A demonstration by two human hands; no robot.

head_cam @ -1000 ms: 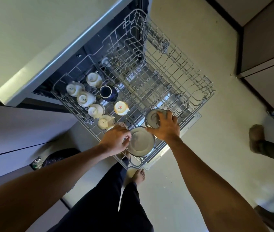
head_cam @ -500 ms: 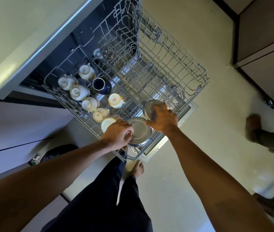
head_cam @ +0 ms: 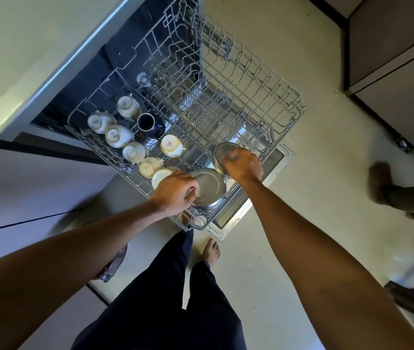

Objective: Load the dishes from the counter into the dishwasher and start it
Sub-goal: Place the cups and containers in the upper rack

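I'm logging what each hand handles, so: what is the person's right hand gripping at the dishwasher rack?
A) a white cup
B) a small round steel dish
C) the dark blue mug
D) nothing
B: the right hand grips the rim of the small steel dish, beside the larger steel bowl that the left hand holds.

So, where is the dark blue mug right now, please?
Head view: the dark blue mug sits in the left part of the rack, between a white cup behind it and the red-logo cup nearer the person.
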